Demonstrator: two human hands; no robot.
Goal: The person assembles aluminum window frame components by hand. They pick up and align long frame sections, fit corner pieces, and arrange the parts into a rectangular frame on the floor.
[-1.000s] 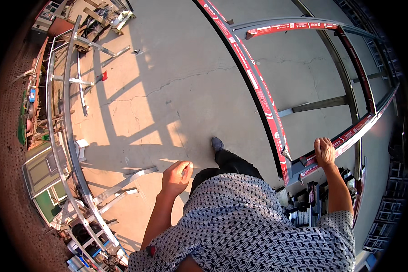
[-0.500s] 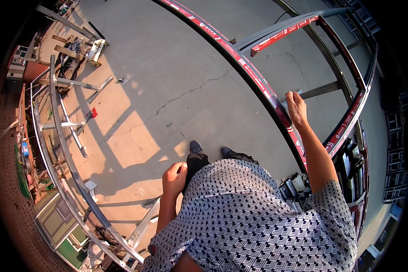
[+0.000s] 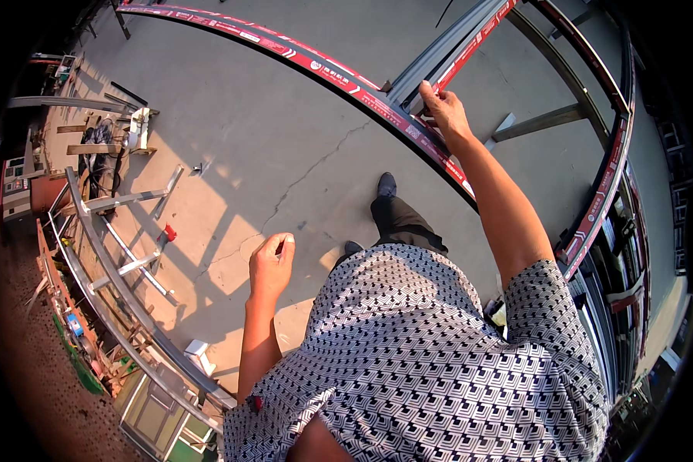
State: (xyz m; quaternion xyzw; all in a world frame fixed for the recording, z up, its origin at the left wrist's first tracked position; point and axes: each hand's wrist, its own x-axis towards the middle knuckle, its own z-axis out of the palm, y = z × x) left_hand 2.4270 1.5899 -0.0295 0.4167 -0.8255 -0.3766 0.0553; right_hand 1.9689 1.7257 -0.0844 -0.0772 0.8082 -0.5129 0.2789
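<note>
My right hand (image 3: 448,117) reaches over a long metal profile wrapped in red printed film (image 3: 323,71), beside the end of another red-filmed profile (image 3: 481,38). Its fingers are curled in a pinch. What they hold, if anything, is hidden, and I cannot tell whether they touch the profiles. Just past the hand lie several grey metal profiles (image 3: 431,63) side by side. On the other side, my left hand (image 3: 272,266) hangs in a loose fist over the floor, with nothing showing in it.
A curved-looking rack of metal rails (image 3: 123,286) runs along the left. Near it stand a white box-like thing (image 3: 199,356) and a red object (image 3: 169,232). Cables (image 3: 104,158) lie by wooden blocks at the upper left. Stacked profiles (image 3: 604,323) lean at my right. The concrete floor (image 3: 231,108) is cracked.
I have stepped forward, and the view has turned. My right hand has moved along the red-filmed profile to the ends of the grey profiles. My left hand stays closed and has swung forward.
</note>
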